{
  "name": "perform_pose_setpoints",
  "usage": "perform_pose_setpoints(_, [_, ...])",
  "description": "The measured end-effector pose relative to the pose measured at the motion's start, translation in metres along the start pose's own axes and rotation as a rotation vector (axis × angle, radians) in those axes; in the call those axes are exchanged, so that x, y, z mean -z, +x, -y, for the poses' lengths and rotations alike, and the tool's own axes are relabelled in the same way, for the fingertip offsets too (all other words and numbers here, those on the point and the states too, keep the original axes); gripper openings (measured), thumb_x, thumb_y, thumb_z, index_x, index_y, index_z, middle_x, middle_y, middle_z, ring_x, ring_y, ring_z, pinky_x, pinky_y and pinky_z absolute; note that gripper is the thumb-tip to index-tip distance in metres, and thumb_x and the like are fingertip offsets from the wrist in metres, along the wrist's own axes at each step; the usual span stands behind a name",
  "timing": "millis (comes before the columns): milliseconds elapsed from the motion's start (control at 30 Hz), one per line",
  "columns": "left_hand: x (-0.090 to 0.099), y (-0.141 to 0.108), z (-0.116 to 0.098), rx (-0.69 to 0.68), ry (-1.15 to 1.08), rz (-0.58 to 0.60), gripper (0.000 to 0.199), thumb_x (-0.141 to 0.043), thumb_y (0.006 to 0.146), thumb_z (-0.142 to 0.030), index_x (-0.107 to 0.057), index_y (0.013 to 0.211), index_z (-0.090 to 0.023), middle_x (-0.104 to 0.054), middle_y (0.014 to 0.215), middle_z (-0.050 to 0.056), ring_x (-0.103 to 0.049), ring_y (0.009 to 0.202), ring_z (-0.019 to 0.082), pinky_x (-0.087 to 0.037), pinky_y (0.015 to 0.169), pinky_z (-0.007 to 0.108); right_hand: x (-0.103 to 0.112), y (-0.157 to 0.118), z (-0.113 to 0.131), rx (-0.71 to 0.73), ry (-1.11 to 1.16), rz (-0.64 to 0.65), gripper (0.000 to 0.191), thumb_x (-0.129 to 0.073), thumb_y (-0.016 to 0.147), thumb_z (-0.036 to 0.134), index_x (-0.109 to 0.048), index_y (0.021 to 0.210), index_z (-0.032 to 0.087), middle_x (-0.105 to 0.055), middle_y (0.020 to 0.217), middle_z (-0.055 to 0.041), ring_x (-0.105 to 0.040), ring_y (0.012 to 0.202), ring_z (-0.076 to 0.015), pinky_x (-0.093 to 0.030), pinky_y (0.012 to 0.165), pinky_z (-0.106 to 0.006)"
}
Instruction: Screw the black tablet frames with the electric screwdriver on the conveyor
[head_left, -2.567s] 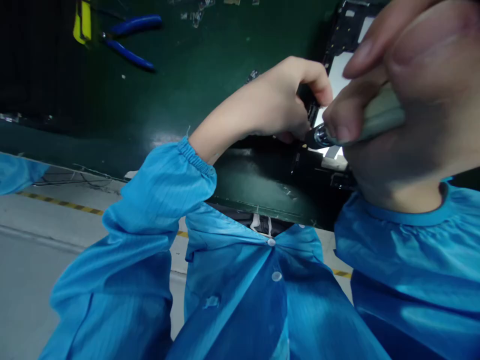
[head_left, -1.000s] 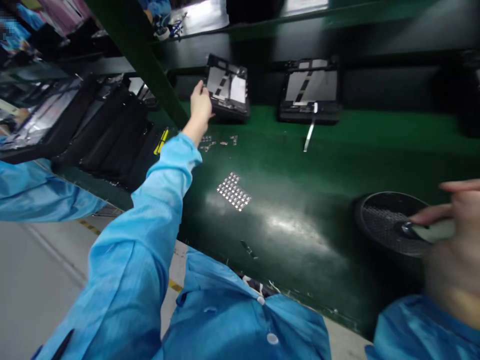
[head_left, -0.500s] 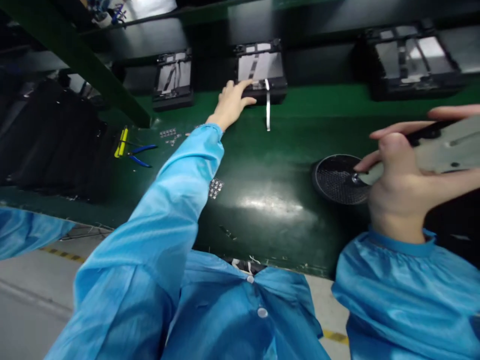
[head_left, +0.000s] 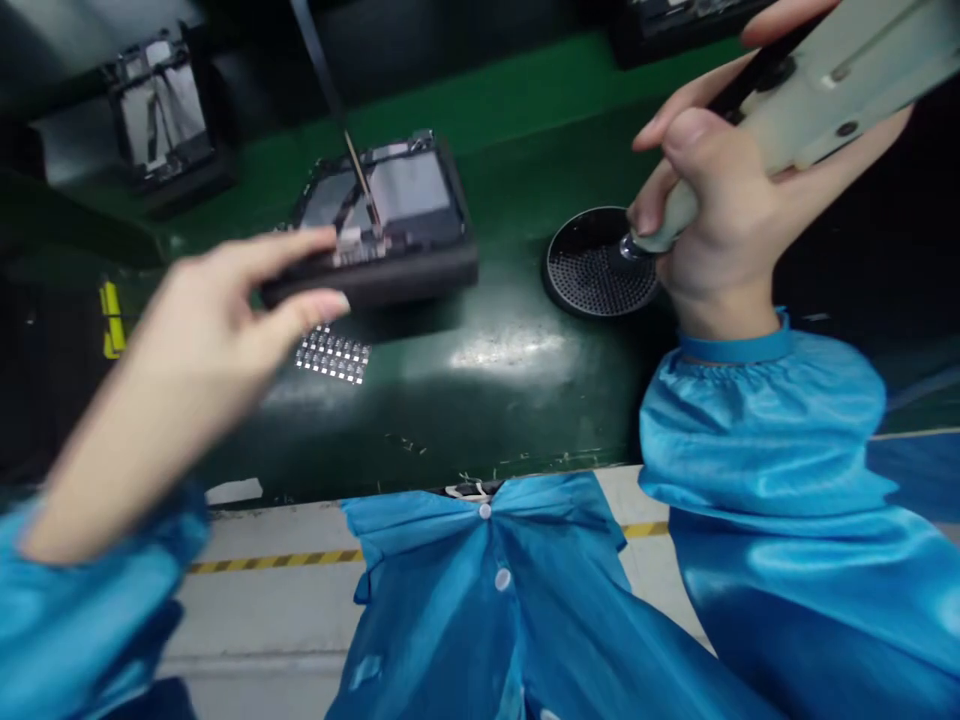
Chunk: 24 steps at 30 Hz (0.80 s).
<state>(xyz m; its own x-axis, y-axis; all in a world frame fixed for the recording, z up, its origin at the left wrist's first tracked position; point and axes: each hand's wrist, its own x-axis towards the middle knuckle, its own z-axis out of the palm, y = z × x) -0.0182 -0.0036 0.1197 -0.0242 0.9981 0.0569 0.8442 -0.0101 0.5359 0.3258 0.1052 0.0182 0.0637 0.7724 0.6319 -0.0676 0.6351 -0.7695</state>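
Note:
My left hand (head_left: 225,300) grips the near left corner of a black tray (head_left: 390,225) that carries an opened device with grey panels and a thin ribbon strip standing up from it. The tray is lifted just above the green work surface (head_left: 487,370). My right hand (head_left: 720,200) is shut on a beige electric screwdriver (head_left: 795,90), whose metal tip rests over a round black perforated dish (head_left: 592,265). Both arms wear blue sleeves.
A sheet of small silvery parts (head_left: 334,355) lies under the tray's near edge. Another black tray with a device (head_left: 161,115) sits at the far left. A yellow-handled tool (head_left: 111,315) lies at the left. The bench edge and floor with a yellow stripe (head_left: 277,560) are below.
My left hand reached to the far tray, took hold of it and pulled it toward me. My right hand with the screwdriver stayed at the round dish.

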Motion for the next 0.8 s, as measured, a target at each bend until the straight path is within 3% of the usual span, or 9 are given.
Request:
perform_pose_setpoints(67, [-0.038,-0.045,-0.004,-0.002,0.053,0.005,0.058,-0.076,0.094,-0.055,-0.068,0.152,-0.057,-0.067,0.156,-0.003,-0.066,0.142,0.043,-0.056,0.119,0.069,0.001,-0.002,0.002,-0.012,-0.001,0.003,0.031,-0.067,0.097,0.021,-0.047,0.117,0.009,-0.047,0.128,-0.0075,-0.067,0.088,-0.0048,-0.043,0.048,-0.02])
perform_pose_setpoints(167, [-0.092,-0.101,-0.014,0.048,0.086,-0.021,0.054,-0.067,0.105,-0.042,-0.063,0.159,-0.049,-0.047,0.173,0.007,-0.05,0.16,0.043,-0.052,0.127,0.065,0.004,-0.004,0.004,-0.033,-0.014,-0.008,0.031,-0.068,0.097,0.021,-0.049,0.118,0.009,-0.047,0.13,-0.0073,-0.067,0.089,-0.0038,-0.045,0.05,-0.018])
perform_pose_setpoints(267, [-0.115,-0.126,-0.018,0.064,0.153,0.088,0.05,-0.062,0.11,-0.038,-0.06,0.16,-0.043,-0.044,0.174,0.014,-0.05,0.158,0.045,-0.053,0.123,0.07,0.007,-0.006,0.002,-0.046,-0.053,0.008,0.03,-0.069,0.098,0.022,-0.051,0.119,0.01,-0.049,0.131,-0.0071,-0.067,0.089,-0.0028,-0.047,0.052,-0.017])
perform_pose_setpoints(367, [-0.099,-0.114,0.003,0.033,0.166,0.182,0.066,-0.066,0.107,-0.044,-0.047,0.17,-0.042,-0.057,0.166,0.014,-0.056,0.153,0.046,-0.048,0.125,0.076,0.009,-0.007,-0.003,0.001,-0.066,0.031,0.03,-0.068,0.099,0.021,-0.05,0.12,0.01,-0.049,0.131,-0.0068,-0.068,0.09,-0.0044,-0.044,0.051,-0.017])
perform_pose_setpoints(467, [-0.067,-0.075,0.047,-0.04,0.124,0.175,0.082,-0.074,0.098,-0.053,-0.039,0.173,-0.051,-0.057,0.168,0.003,-0.052,0.157,0.045,-0.042,0.132,0.074,0.01,-0.008,-0.008,0.052,-0.041,0.04,0.032,-0.069,0.099,0.02,-0.048,0.12,0.009,-0.048,0.132,-0.0069,-0.07,0.089,-0.0062,-0.043,0.05,-0.017])
perform_pose_setpoints(533, [-0.052,-0.045,0.076,-0.068,0.121,0.203,0.078,-0.077,0.09,-0.064,-0.049,0.163,-0.062,-0.058,0.165,-0.007,-0.052,0.155,0.045,-0.041,0.133,0.074,0.011,-0.008,-0.01,0.054,-0.038,0.026,0.034,-0.07,0.099,0.023,-0.046,0.12,0.01,-0.048,0.133,-0.0058,-0.069,0.089,-0.0054,-0.043,0.052,-0.017])
perform_pose_setpoints(600, [-0.044,-0.021,0.095,-0.07,0.115,0.238,0.066,-0.078,0.084,-0.075,-0.064,0.147,-0.063,-0.062,0.158,-0.009,-0.055,0.15,0.044,-0.042,0.131,0.073,0.012,-0.009,-0.013,0.031,-0.05,0.018,0.035,-0.069,0.1,0.025,-0.043,0.119,0.012,-0.047,0.134,-0.004,-0.067,0.087,-0.0021,-0.045,0.053,-0.018])
perform_pose_setpoints(700, [-0.042,-0.006,0.102,-0.034,0.114,0.244,0.067,-0.083,0.071,-0.087,-0.076,0.126,-0.049,-0.065,0.151,-0.003,-0.055,0.145,0.043,-0.041,0.13,0.072,0.015,-0.011,-0.015,-0.057,-0.051,0.016,0.042,-0.07,0.098,0.029,-0.037,0.12,0.016,-0.044,0.144,-0.0044,-0.063,0.084,0.0023,-0.043,0.053,-0.019])
perform_pose_setpoints(800, [-0.039,-0.007,0.096,-0.001,0.092,0.251,0.068,-0.087,0.064,-0.089,-0.075,0.112,-0.042,-0.067,0.146,-0.003,-0.057,0.139,0.041,-0.041,0.129,0.07,0.016,-0.013,-0.011,-0.238,-0.142,-0.016,0.058,-0.074,0.097,0.044,-0.031,0.128,0.019,-0.029,0.165,-0.0092,-0.061,0.087,0.0029,-0.045,0.057,-0.02])
